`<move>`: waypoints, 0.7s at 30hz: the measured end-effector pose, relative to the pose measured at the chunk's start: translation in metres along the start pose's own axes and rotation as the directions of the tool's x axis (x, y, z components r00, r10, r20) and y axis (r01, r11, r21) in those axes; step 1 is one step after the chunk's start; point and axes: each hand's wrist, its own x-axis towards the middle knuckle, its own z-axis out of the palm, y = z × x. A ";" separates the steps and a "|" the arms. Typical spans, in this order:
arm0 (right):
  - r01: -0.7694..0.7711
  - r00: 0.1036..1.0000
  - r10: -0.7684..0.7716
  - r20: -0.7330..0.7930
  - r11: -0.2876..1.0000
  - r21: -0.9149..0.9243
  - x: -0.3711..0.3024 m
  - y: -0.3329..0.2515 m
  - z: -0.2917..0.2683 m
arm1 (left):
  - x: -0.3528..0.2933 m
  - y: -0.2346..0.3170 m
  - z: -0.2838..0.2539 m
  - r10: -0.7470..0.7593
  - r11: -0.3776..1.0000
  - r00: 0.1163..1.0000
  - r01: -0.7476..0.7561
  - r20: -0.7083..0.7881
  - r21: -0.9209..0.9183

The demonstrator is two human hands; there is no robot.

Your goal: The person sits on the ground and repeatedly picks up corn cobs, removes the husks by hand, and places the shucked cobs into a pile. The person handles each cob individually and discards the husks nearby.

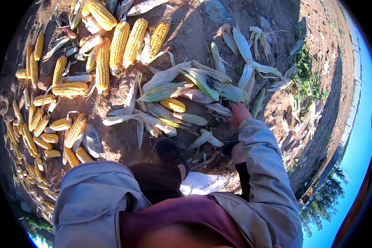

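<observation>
At the right of the middle, my right hand [239,114] reaches down to a pile of husks, its fingers closed on a dry corn husk [220,109]. Just beyond the fingers lies a partly green husk [208,84] with a dark streak, its end close to the hand. A yellow corn cob [172,104] shows bare among the pale leaves, left of that hand. My left sleeve [95,194] fills the lower left, while the left hand itself is out of sight.
Many husked corn cobs [103,66] lie in a spread heap at the left. Loose pale husks [246,51] are strewn at the far right. My shoe [169,151] stands near the pile, with white sheeting [204,183] by my legs. Green weeds [304,74] grow farther right.
</observation>
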 end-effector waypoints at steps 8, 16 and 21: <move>-0.379 0.843 0.325 -0.428 0.924 -0.044 -0.029 0.103 -0.120 | 0.037 0.112 0.014 0.354 0.932 0.932 -0.344 -0.078 0.111; -0.164 0.538 0.556 -0.633 0.806 0.569 -0.246 -0.008 -0.034 | 0.023 0.141 0.045 0.542 0.817 0.813 -0.451 -0.213 0.358; -0.013 0.402 0.686 -0.606 0.666 0.746 -0.396 -0.059 0.031 | -0.016 0.087 0.047 0.404 0.879 0.845 -0.252 -0.351 0.406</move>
